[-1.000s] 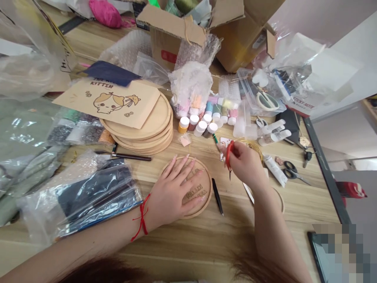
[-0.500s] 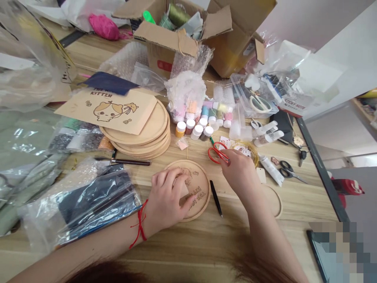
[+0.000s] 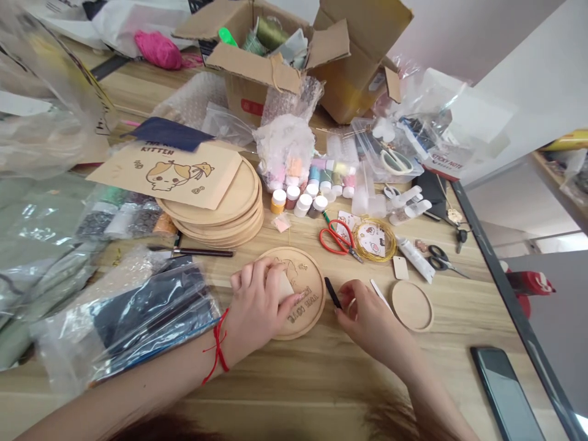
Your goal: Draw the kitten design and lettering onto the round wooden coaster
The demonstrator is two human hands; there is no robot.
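My left hand [image 3: 257, 297], with a red string bracelet at the wrist, lies over the left part of a round wooden plate [image 3: 316, 282]. Its fingers are curled around a small cream-coloured block [image 3: 285, 288], partly hidden. Lines of a kitten drawing and lettering mark the plate's face. Just right of the plate, my right hand [image 3: 362, 312] has thumb and fingers closed on the lower end of the black tweezers [image 3: 331, 291]; their tip is covered. Red-handled pliers [image 3: 337, 237] lie on the table beyond my right hand, not touching it.
Paint jars [image 3: 303, 204] stand behind the plate. Stacked wooden plates [image 3: 220, 229] carry a kitten print [image 3: 169, 174]. Gold wire [image 3: 390, 242], a small round tray [image 3: 412, 306], black scissors [image 3: 440, 258] and a phone [image 3: 508, 392] are to the right. A cardboard box [image 3: 257, 70] stands at the back.
My right hand has let go of the red-handled pliers and come back toward me to the tweezers. My left hand stays on the plate. The view has shifted slightly.
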